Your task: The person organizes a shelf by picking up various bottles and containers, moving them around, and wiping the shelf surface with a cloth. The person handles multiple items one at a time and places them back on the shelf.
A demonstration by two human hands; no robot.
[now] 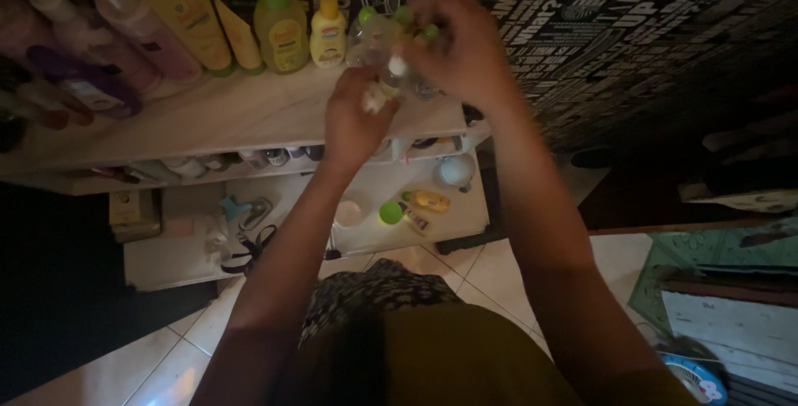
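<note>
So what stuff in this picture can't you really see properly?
- Clear bottle, head view: blurred, and the right hand covers its top.
- Left hand: its fingertips blur into the bottle.
- Lower shelf: its small items sit dim and shadowed.
- Bottles at the far left: cut off by the edge.

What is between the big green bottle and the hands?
A small yellow bottle stands between the green bottle and the hands, in the head view.

pale shelf (233,115), bottles (281,28), perhaps lotions
</note>
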